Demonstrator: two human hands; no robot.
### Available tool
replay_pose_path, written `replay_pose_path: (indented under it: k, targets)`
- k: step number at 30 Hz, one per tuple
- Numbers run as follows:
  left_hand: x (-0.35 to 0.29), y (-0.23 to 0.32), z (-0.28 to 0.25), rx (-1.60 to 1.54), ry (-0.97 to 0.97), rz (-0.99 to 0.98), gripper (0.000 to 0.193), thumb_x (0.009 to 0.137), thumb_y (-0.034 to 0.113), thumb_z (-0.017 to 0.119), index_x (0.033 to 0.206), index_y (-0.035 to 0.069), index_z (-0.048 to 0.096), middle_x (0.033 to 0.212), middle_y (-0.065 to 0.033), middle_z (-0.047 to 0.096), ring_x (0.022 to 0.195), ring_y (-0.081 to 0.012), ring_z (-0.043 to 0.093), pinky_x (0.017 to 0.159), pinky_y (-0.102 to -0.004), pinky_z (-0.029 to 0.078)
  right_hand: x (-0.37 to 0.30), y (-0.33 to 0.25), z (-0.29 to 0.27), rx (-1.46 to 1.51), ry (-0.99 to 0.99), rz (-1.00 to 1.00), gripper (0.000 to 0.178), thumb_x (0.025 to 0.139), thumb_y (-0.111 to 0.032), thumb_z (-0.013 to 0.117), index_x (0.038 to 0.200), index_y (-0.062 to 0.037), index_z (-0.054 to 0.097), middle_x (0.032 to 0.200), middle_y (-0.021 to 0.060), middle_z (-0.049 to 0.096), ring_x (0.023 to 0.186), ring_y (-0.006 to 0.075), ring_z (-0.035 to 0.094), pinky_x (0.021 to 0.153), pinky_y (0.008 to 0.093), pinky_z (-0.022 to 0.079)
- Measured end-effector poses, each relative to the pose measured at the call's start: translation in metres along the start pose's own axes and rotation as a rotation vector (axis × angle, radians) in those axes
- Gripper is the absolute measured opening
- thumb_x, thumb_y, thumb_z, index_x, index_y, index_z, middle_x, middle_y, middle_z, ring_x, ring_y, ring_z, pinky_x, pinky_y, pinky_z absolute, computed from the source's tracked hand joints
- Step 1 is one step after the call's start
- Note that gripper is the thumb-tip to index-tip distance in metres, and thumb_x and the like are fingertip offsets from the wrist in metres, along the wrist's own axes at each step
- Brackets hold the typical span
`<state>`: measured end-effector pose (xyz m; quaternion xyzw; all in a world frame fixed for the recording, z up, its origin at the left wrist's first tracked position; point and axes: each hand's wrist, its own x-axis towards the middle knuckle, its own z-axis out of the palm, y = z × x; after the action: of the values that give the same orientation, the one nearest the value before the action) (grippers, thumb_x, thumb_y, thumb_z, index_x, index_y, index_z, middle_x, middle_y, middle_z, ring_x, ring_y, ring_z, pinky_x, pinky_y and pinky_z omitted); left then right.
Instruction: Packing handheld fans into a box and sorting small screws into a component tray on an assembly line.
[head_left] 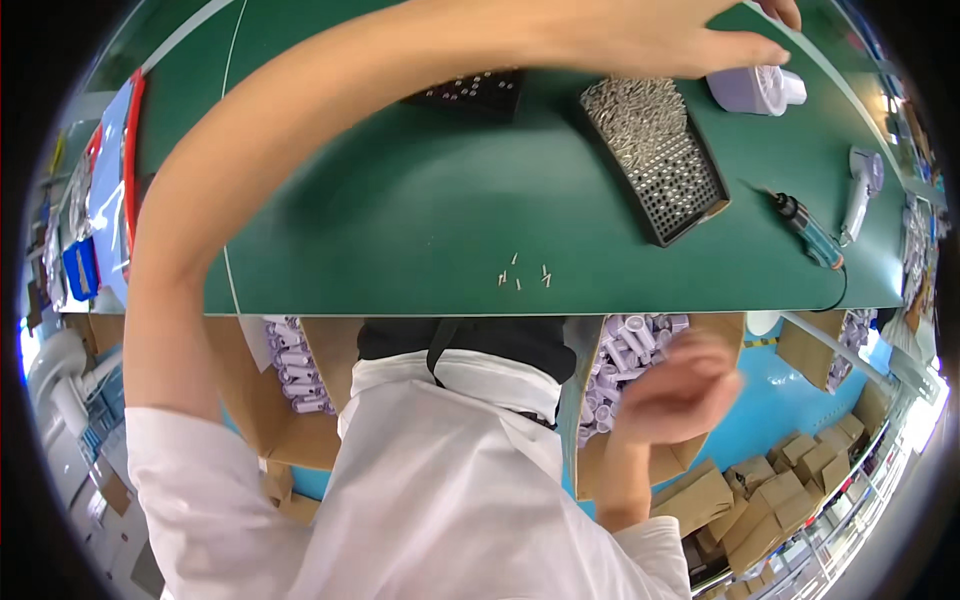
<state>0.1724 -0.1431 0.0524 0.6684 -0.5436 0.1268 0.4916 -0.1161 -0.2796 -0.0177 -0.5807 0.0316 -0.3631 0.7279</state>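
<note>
My left arm arcs across the green table (400, 210) to its far right side. My left hand (680, 40) is stretched out flat with nothing visible in it, fingertips just above a pale lavender plastic part (755, 90). Below it lies a black perforated tray (670, 185), its far end heaped with silver screws. My right hand (685, 385) is blurred and curled below the table's near edge, over a cardboard box of lavender tube-shaped parts (625, 355). Whether it holds one I cannot tell.
A second black tray (470, 90) is partly hidden under my left arm. A few loose screws (525, 275) lie near the front edge. An electric screwdriver (810, 232) and a white handheld tool (862, 190) lie at the right. Another box of lavender parts (295, 365) sits lower left; small cartons (770, 500) are stacked lower right.
</note>
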Motion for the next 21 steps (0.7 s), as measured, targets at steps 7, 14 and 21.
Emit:
replay_pose_path:
  k: [7,14,21]
  targets:
    - [-0.133,0.121,-0.005,0.026,-0.427,-0.349,0.046,0.093,0.025,0.066,0.131,0.000,0.059,0.139,-0.0153,0.058,0.134,-0.0357,0.052,0.112,-0.0500,0.041,-0.050,0.016,0.030,0.481,-0.033,1.504,0.047,0.106,-0.035,0.036,0.119,0.0035,0.061,0.118,0.0180,0.067,0.113,0.0318,0.061,0.105,0.0422,0.043]
    - [-0.174,0.150,0.032,0.263,-0.570,-0.476,0.076,0.086,0.038,0.068,0.146,-0.001,0.045,0.158,-0.0157,0.037,0.147,-0.0331,0.036,0.118,-0.0499,0.033,-0.045,0.043,0.026,0.869,-0.142,1.451,0.043,0.107,-0.031,0.032,0.127,-0.0044,0.060,0.128,0.0102,0.063,0.122,0.0299,0.056,0.109,0.0427,0.040]
    - [-0.190,0.178,0.062,0.319,-0.614,-0.393,0.070,0.086,0.029,0.058,0.144,-0.008,0.046,0.158,-0.0180,0.038,0.148,-0.0298,0.035,0.121,-0.0441,0.027,-0.056,0.046,0.005,1.264,0.056,1.663,0.052,0.105,-0.043,0.026,0.133,-0.0115,0.057,0.138,0.0104,0.058,0.130,0.0271,0.054,0.108,0.0479,0.043]
